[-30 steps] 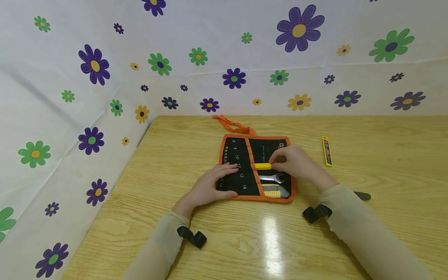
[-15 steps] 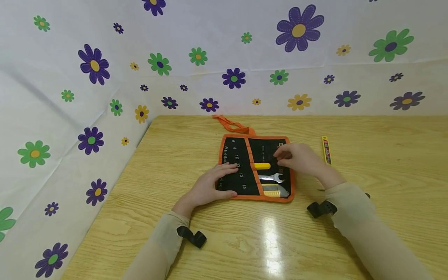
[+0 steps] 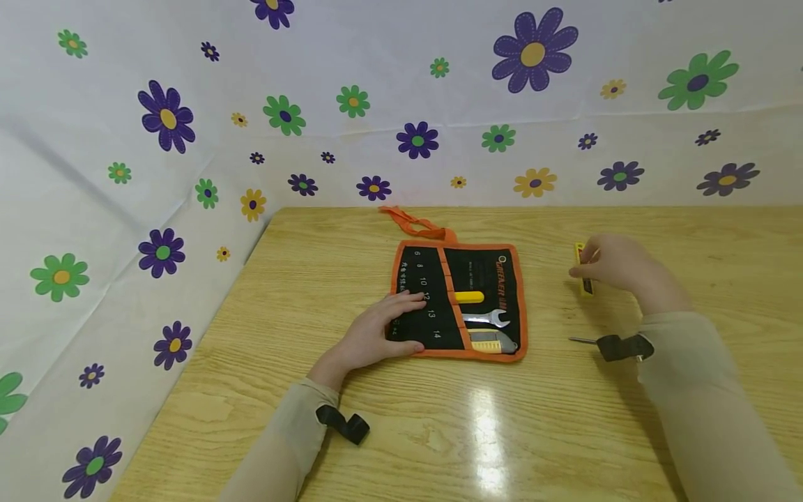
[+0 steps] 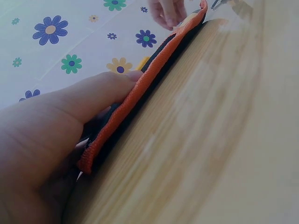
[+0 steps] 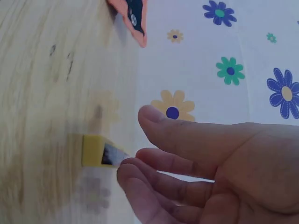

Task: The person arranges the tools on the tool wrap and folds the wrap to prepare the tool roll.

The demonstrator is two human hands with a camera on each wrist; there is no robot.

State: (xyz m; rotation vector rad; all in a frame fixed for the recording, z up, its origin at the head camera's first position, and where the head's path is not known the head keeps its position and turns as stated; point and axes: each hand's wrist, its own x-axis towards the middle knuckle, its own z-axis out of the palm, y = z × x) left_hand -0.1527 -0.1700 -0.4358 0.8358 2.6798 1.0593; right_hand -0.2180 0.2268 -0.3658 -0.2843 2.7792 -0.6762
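Observation:
My left hand [image 3: 370, 331] rests on the left part of a black tool pouch [image 3: 479, 268] with orange trim, its thumb at the near edge. From the pouch's pockets stick out a yellow handle [image 3: 469, 298], an open-end wrench [image 3: 486, 318] and a yellow-grey utility knife [image 3: 492, 341]. Right of the pouch, my right hand [image 3: 617, 265] is over a slim yellow box [image 3: 587, 287] with a dark label and partly covers it. In the right wrist view, thumb and fingers stand apart beside the yellow box [image 5: 93, 150], which is not gripped.
A thin metal shaft [image 3: 582, 341] lies on the wooden table [image 3: 426, 432], its other end hidden by the right wrist's black camera [image 3: 621, 347]. An orange strap [image 3: 417, 224] trails behind the pouch. Flower-printed sheeting [image 3: 376, 70] stands along the back and left.
My right hand has let go of the yellow handle in the pouch and moved right to the slim yellow box. The left hand has stayed on the pouch.

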